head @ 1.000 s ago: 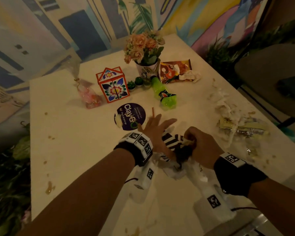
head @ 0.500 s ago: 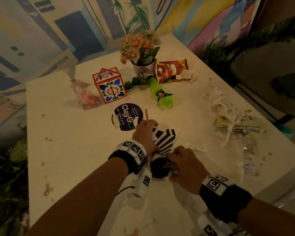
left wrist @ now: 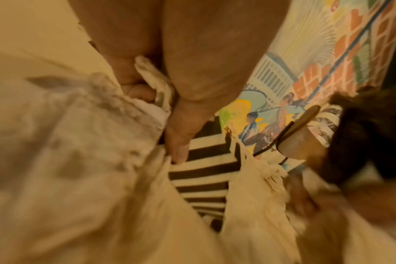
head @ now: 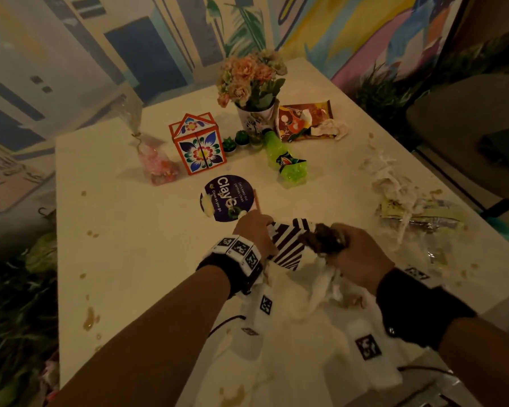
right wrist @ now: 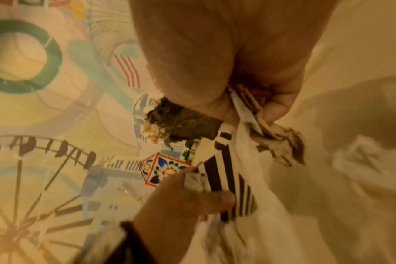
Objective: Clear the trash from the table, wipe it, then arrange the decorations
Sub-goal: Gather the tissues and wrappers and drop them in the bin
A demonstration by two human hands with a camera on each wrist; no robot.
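Note:
A white trash bag [head: 315,292] hangs open between my hands at the table's near edge. A black-and-white striped paper box [head: 288,245] stands in its mouth. My left hand [head: 260,229] pinches the bag's rim [left wrist: 151,76], its thumb [left wrist: 178,144] lying against the striped box [left wrist: 203,169]. My right hand [head: 343,249] grips a dark clump of trash [head: 321,237] with a crumpled bit of paper, just right of the box. In the right wrist view the dark clump [right wrist: 181,123] sticks out of my fist [right wrist: 249,110] above the striped box [right wrist: 224,176].
On the white table [head: 124,259]: flower pot [head: 254,83], floral house box [head: 199,145], pink candy bag [head: 157,164], small cacti [head: 241,139], green bottle [head: 288,163], snack wrapper [head: 303,118], round purple sign [head: 227,198]. Tissue and foil trash [head: 403,198] lies at right. Brown stains dot the left side.
My left hand went from flat and open to curled on the bag rim beside the striped box. My right hand carried the dark clump toward me, then up against the box.

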